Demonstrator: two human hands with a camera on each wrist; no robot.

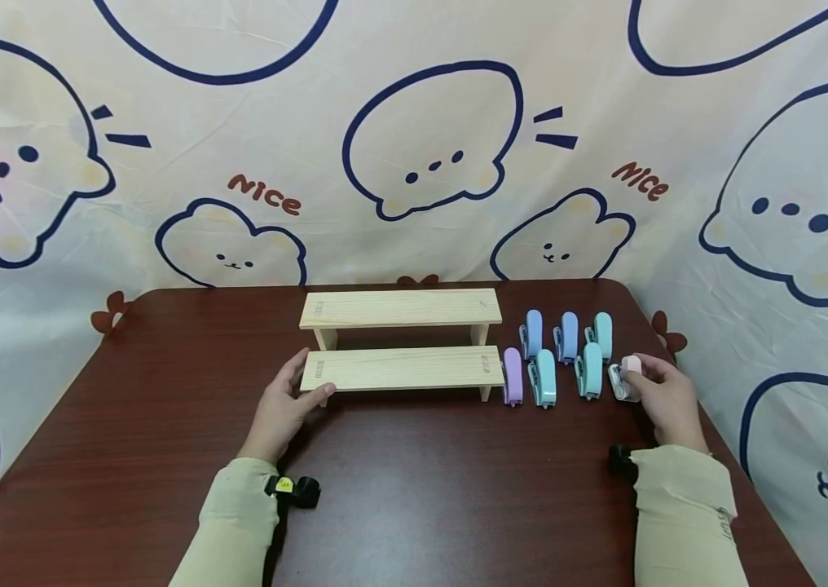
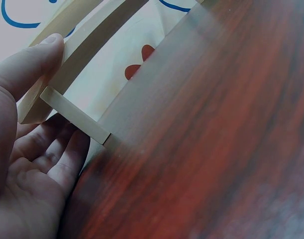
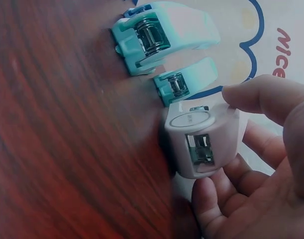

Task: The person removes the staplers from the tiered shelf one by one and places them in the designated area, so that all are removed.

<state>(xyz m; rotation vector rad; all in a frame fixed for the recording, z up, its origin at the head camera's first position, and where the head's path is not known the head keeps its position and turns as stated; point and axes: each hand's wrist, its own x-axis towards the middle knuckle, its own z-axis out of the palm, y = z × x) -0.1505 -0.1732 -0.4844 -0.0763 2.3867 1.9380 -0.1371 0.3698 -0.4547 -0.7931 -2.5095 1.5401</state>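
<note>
My left hand (image 1: 280, 412) holds the left end of a pale two-step wooden stand (image 1: 402, 368), thumb over the lower board's front edge and fingers round its end and leg. My right hand (image 1: 667, 399) pinches a white hole punch (image 1: 625, 379), thumb at one side and fingertips at the other. In the right wrist view, a metal mechanism shows through the window of this white hole punch (image 3: 216, 142). Left of it are a teal hole punch (image 1: 589, 371), another teal hole punch (image 1: 542, 378) and a purple hole punch (image 1: 513, 377) beside the stand's right end.
Behind the front row stand a blue hole punch (image 1: 531, 333), a second blue one (image 1: 565, 337) and a teal one (image 1: 600, 335). The stand's upper board (image 1: 399, 308) is bare. A patterned cloth (image 1: 429, 236) surrounds the dark wooden table (image 1: 458, 489).
</note>
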